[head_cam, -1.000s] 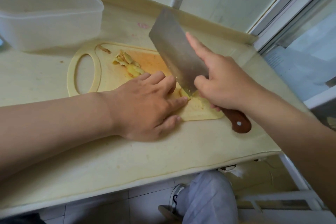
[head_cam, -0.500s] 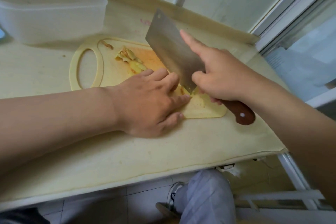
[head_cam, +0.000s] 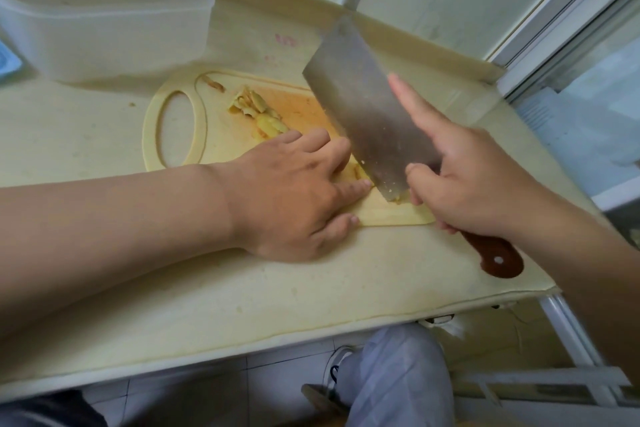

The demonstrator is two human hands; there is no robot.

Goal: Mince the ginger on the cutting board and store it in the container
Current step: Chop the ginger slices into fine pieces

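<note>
Change: cleaver (head_cam: 367,107) heel now sits nearer the right end of the cutting board (head_cam: 221,135) than before.
Grip: your right hand (head_cam: 478,184) wraps the handle, forefinger along the blade; left hand (head_cam: 287,198) pins ginger (head_cam: 360,172) under curled fingers.
Ginger: beside the heel, left of your right hand; slices (head_cam: 254,107) piled farther left.
Axis: handle near-right, tip far-left.
</note>
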